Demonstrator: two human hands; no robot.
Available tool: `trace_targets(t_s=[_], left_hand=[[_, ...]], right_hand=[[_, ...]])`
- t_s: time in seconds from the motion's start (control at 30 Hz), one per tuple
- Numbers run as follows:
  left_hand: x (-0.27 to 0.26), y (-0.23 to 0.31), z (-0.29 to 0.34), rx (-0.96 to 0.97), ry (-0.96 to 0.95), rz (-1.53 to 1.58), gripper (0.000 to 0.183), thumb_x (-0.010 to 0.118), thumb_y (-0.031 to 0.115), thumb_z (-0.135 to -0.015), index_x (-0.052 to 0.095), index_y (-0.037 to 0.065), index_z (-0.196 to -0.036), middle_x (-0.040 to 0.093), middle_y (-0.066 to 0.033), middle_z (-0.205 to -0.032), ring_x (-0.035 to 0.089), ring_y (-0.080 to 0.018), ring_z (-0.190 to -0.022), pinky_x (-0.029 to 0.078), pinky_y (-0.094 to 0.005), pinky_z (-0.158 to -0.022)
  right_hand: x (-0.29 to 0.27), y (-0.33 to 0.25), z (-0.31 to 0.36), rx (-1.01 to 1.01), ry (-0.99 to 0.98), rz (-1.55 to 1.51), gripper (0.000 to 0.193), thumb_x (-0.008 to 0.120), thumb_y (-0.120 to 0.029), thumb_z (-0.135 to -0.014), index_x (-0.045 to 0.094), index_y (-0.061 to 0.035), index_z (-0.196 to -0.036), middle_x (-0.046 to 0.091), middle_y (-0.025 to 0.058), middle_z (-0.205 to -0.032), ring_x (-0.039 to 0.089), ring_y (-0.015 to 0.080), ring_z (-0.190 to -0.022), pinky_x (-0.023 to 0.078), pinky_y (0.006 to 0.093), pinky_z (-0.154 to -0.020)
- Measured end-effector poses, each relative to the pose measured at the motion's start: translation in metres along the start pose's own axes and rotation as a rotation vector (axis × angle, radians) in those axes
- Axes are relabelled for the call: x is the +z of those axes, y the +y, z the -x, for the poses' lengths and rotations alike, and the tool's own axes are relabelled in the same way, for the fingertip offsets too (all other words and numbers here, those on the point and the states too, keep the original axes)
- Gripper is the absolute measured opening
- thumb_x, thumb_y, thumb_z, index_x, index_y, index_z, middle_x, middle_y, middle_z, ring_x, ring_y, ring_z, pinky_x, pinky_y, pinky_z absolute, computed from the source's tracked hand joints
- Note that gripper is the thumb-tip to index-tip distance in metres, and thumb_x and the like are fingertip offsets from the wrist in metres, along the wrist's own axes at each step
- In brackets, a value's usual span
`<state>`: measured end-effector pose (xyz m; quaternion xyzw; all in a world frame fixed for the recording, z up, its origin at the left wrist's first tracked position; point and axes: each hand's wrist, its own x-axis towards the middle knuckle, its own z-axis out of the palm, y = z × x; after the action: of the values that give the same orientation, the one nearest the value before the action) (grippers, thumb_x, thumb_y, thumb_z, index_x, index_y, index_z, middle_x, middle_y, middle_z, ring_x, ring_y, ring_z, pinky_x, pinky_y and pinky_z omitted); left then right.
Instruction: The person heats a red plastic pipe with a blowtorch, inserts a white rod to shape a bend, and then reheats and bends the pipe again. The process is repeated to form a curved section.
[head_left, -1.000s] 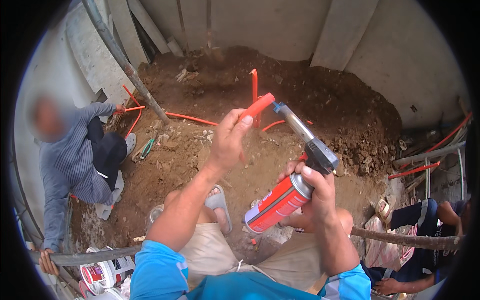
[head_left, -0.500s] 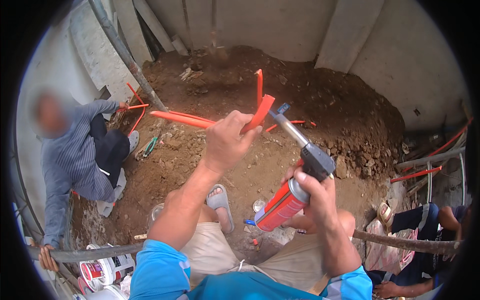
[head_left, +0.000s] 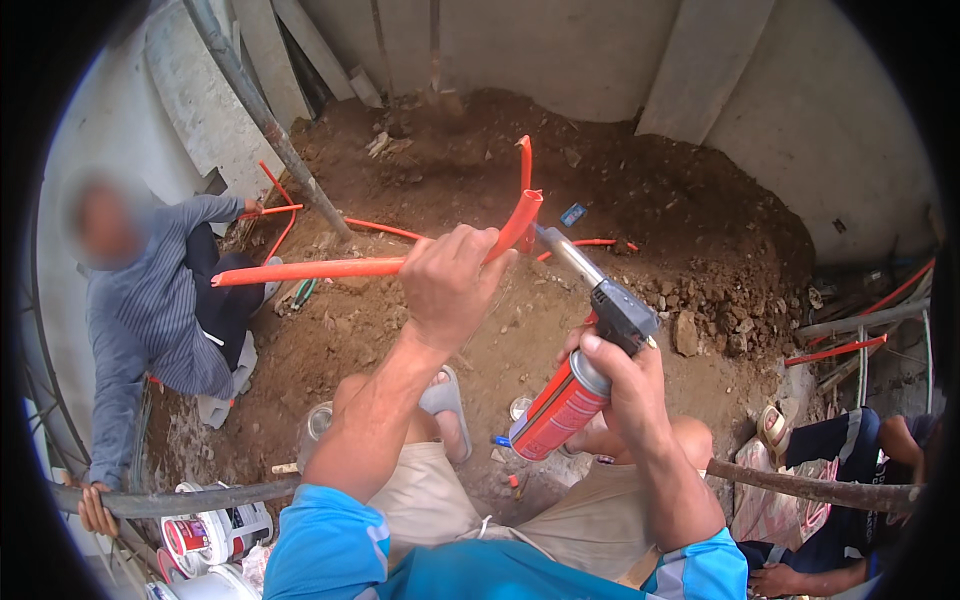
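Observation:
My left hand [head_left: 450,285] is wrapped round an orange plastic pipe [head_left: 310,270]. The pipe stretches out to the left, and its bent right end rises past my fingers with an open mouth. In my right hand [head_left: 632,385] is a blowtorch [head_left: 622,312] mounted on a red gas canister [head_left: 560,412]. The metal nozzle points up and left at the bent pipe section, close beside it, with a bluish glow at its tip. Another orange pipe piece [head_left: 525,160] shows just behind the bent end; whether it stands apart cannot be made out.
At left a crouching person [head_left: 155,300] holds an orange pipe and a metal rail [head_left: 200,500]. Green-handled pliers [head_left: 303,293] lie on the soil. White buckets [head_left: 210,530] stand lower left. Another person's legs [head_left: 830,450] show at right. A slanting metal pole [head_left: 260,110] rises behind.
The held pipe has turned in my left hand: its left end swung nearer and further left, and its open mouth now shows. My right hand with the blowtorch shifted slightly left.

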<state>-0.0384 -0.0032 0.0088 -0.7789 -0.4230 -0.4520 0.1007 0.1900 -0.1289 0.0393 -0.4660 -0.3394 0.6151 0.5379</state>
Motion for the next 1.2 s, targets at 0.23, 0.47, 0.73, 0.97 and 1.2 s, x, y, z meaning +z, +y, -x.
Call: trace_targets(t_s=[0.23,0.47,0.73,0.97,1.2], left_hand=[[0.000,-0.002,0.000,0.015,0.015,0.000,0.042,0.095,0.018,-0.084,0.068,0.014,-0.115,0.074,-0.0020,-0.091,0.072,-0.0266,-0.077,0.048,-0.0420,-0.067],[-0.002,-0.001,0.000,0.016,0.020,0.009,0.042,0.096,0.019,-0.082,0.069,0.014,-0.114,0.074,-0.0020,-0.090,0.072,-0.0267,-0.075,0.048,-0.0425,-0.067],[0.000,-0.004,0.003,-0.074,0.012,0.170,0.033,0.093,0.016,-0.086,0.073,0.012,-0.112,0.077,-0.0034,-0.093,0.071,-0.0277,-0.077,0.051,-0.0420,-0.075],[-0.001,0.000,0.009,-0.474,-0.164,0.805,0.030,0.084,0.021,-0.103,0.070,0.006,-0.125,0.071,0.0010,-0.098,0.066,-0.0095,-0.089,0.055,-0.0298,-0.083],[0.004,-0.002,0.016,-0.691,-0.149,1.288,0.033,0.062,0.030,-0.117,0.065,0.001,-0.133,0.062,0.0001,-0.098,0.056,-0.0093,-0.084,0.049,-0.0274,-0.083]], right_hand=[[0.000,0.003,0.002,-0.064,-0.095,-0.031,0.034,0.078,-0.016,-0.098,0.067,0.0006,-0.126,0.077,0.0100,-0.104,0.074,0.0183,-0.096,0.059,0.0367,-0.087],[-0.007,0.006,0.002,-0.062,-0.129,0.014,0.033,0.077,-0.016,-0.098,0.067,-0.0004,-0.125,0.077,0.0089,-0.103,0.073,0.0177,-0.096,0.058,0.0362,-0.088],[-0.009,-0.001,0.003,-0.055,-0.147,-0.110,0.028,0.075,-0.016,-0.099,0.066,-0.0006,-0.121,0.076,0.0119,-0.103,0.075,0.0212,-0.095,0.061,0.0389,-0.086],[-0.008,-0.009,0.005,0.027,-0.103,-0.165,0.031,0.076,-0.017,-0.099,0.063,-0.0010,-0.122,0.076,0.0135,-0.104,0.075,0.0225,-0.094,0.063,0.0396,-0.084],[-0.008,-0.006,0.002,0.015,-0.059,-0.182,0.035,0.076,-0.019,-0.099,0.062,-0.0004,-0.125,0.076,0.0144,-0.104,0.076,0.0242,-0.095,0.063,0.0408,-0.085]])
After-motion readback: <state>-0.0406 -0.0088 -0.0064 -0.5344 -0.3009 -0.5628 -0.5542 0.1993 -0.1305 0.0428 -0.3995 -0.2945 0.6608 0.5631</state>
